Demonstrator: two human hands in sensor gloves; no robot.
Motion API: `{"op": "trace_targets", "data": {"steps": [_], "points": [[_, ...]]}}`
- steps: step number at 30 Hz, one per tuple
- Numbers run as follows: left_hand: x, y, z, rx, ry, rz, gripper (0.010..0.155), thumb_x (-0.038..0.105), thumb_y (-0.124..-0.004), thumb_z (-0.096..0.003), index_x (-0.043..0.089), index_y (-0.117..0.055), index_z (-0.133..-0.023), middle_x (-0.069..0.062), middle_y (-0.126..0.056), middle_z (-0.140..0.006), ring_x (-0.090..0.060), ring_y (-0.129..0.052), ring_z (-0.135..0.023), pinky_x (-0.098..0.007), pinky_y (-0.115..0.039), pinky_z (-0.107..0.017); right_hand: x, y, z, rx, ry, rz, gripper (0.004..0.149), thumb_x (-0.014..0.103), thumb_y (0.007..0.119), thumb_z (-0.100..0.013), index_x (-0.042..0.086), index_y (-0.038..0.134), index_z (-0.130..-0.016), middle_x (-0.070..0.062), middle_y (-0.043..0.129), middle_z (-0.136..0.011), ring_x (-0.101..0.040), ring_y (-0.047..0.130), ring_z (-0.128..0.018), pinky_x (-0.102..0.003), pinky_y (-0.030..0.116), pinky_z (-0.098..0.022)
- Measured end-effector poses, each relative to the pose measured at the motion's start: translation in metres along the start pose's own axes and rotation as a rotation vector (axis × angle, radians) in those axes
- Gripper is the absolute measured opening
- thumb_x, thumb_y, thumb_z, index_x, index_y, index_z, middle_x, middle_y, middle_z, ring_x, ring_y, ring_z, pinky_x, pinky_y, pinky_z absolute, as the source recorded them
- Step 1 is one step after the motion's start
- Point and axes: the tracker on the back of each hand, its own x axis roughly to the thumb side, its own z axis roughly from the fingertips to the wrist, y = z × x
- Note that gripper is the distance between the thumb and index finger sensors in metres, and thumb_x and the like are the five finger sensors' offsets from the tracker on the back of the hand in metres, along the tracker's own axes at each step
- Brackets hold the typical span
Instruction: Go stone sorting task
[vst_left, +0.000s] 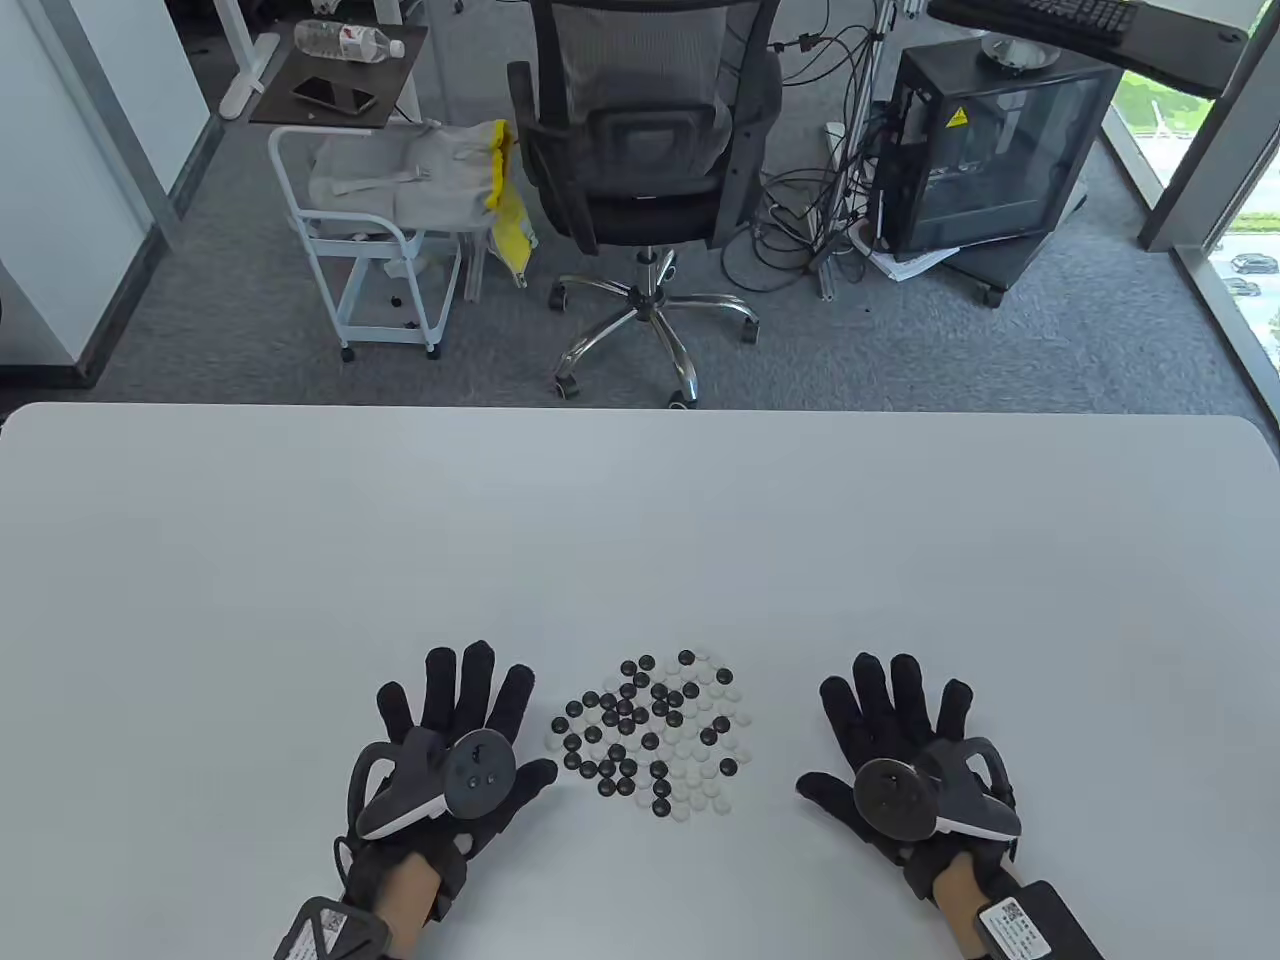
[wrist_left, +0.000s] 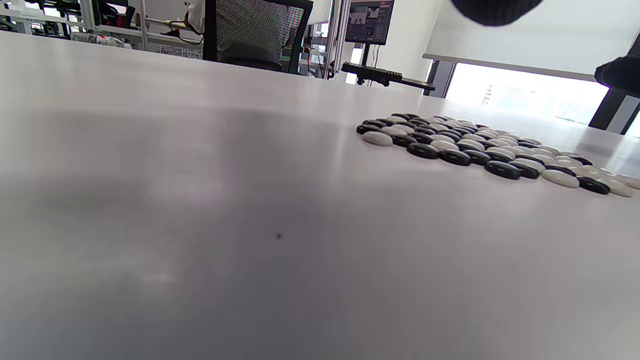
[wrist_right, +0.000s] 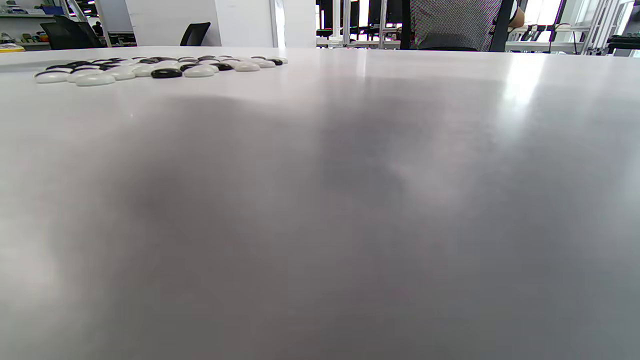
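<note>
A mixed patch of black and white Go stones (vst_left: 652, 730) lies flat on the white table (vst_left: 640, 540), near its front edge. My left hand (vst_left: 455, 715) rests flat on the table just left of the stones, fingers spread and straight, holding nothing. My right hand (vst_left: 895, 715) lies flat to the right of them, also spread and empty. The left wrist view shows the stones (wrist_left: 490, 150) at its right, with one fingertip (wrist_left: 495, 10) at the top edge. In the right wrist view the stones (wrist_right: 150, 67) sit at the far left, with no fingers visible.
Beyond the table's far edge stand an office chair (vst_left: 640, 160), a white cart (vst_left: 380, 240) with a grey bag, and a black computer case (vst_left: 990, 150) with cables on the carpet.
</note>
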Motion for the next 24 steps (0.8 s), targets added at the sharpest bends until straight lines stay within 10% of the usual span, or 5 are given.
{"op": "trace_targets", "data": {"steps": [24], "points": [[-0.0026, -0.0001, 0.0012, 0.006, 0.017, 0.009, 0.087, 0.065, -0.048, -0.0574, 0.02, -0.004, -0.118, -0.025, 0.016, -0.115, -0.054, 0.018, -0.097, -0.084, 0.002, -0.05, -0.001, 0.0008, -0.0038, -0.013, -0.018, -0.066, 0.089, 0.058, 0.047, -0.063, -0.005, 0.014, -0.116, -0.048, 0.003, -0.11, -0.071, -0.004, -0.091, -0.092, 0.002, -0.045]]}}
